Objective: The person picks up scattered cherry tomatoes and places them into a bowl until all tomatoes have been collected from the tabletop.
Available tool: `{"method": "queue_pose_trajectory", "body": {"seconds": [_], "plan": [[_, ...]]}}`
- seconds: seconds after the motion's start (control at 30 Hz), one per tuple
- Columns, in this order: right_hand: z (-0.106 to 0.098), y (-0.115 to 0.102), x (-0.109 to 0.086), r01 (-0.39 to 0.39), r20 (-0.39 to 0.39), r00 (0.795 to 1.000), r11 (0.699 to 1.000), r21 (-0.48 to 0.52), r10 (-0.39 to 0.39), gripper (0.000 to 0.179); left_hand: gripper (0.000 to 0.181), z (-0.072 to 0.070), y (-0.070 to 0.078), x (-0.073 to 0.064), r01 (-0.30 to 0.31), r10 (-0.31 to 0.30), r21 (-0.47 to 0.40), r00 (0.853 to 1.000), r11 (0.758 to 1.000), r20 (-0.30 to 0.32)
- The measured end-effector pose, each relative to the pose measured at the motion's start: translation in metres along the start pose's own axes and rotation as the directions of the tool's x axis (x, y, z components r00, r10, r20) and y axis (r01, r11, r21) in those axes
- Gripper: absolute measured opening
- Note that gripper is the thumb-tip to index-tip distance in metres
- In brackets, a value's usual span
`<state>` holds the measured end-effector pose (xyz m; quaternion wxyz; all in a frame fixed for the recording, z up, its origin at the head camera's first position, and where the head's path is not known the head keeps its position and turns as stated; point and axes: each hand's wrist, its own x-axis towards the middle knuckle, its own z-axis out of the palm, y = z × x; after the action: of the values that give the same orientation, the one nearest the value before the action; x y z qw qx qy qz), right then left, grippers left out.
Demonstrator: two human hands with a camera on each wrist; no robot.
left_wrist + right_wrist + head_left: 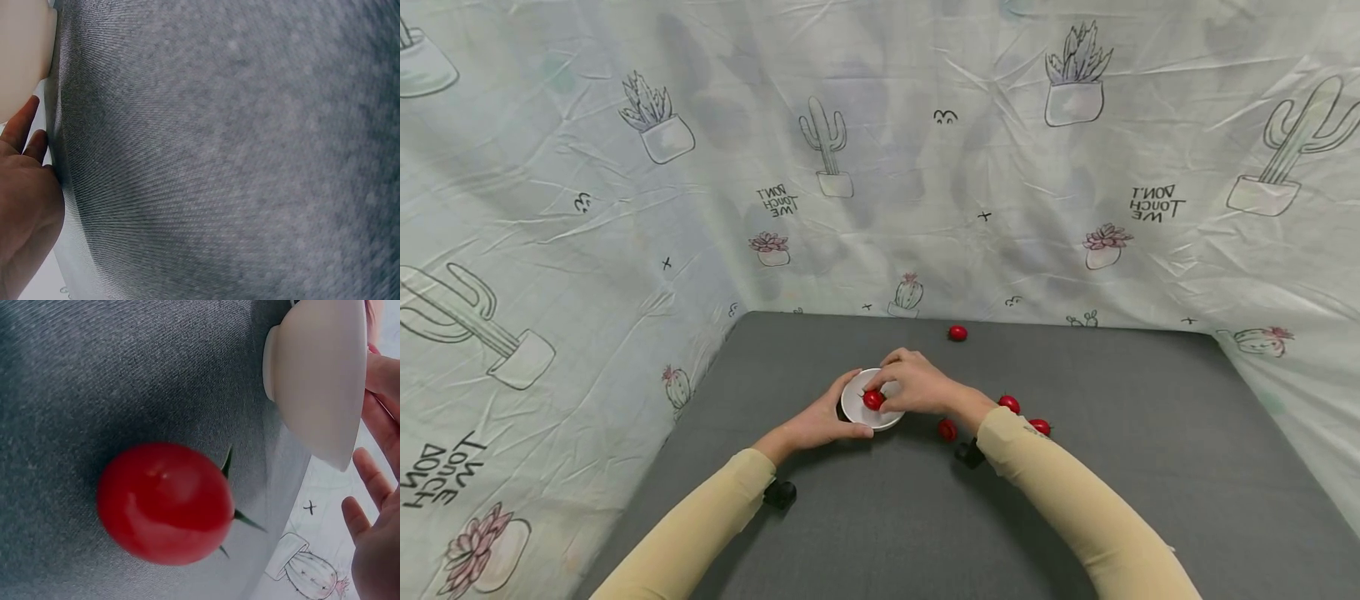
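Observation:
A small white bowl [853,398] stands on the grey table, its footed base visible in the right wrist view. My left hand [822,422] grips the bowl's left side, thumb toward the near rim and fingers toward the far one. Over the opening, my right hand [919,387] pinches a red cherry tomato [873,400] between thumb and fingers, inside the bowl's outline. In the right wrist view, another tomato [165,503] with green sepals lies near the bowl [322,381]. The left wrist view catches only part of the left hand [28,203] beside the bowl [22,56].
Close to my right forearm lie several tomatoes: one [947,429] left of the sleeve, another [1009,404] beyond it, and one [1041,427] partly behind it. A further tomato [957,333] sits near the table's back edge. A cactus-print curtain [880,167] hangs behind the table.

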<state>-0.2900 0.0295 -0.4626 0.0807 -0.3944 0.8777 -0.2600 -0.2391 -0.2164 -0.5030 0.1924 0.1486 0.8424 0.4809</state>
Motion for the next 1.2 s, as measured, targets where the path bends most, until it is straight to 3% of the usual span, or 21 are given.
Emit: {"method": "queue_pose_trajectory", "body": {"seconds": [0.33,0.7,0.87,1.2], "plan": [[0.0,-0.003,0.002,0.029,0.042,0.999,0.999,-0.014,-0.028,0.037,0.114,0.001,0.0,0.001,-0.001,0.001,-0.006,1.0,1.0,-0.001],[-0.007,0.002,-0.005,0.033,-0.043,0.999,0.999,0.036,-0.031,0.035,0.113,0.001,0.0,0.004,0.011,-0.011,0.008,1.0,1.0,-0.015],[-0.012,0.005,-0.01,0.045,-0.049,0.998,0.999,0.027,-0.044,0.035,0.113,0.002,0.0,0.005,0.013,-0.013,0.014,1.0,1.0,-0.018],[-0.032,0.016,-0.025,0.003,-0.065,0.998,0.996,0.087,0.003,0.036,0.11,0.003,0.004,0.006,0.003,-0.003,-0.007,1.0,1.0,-0.029]]}}
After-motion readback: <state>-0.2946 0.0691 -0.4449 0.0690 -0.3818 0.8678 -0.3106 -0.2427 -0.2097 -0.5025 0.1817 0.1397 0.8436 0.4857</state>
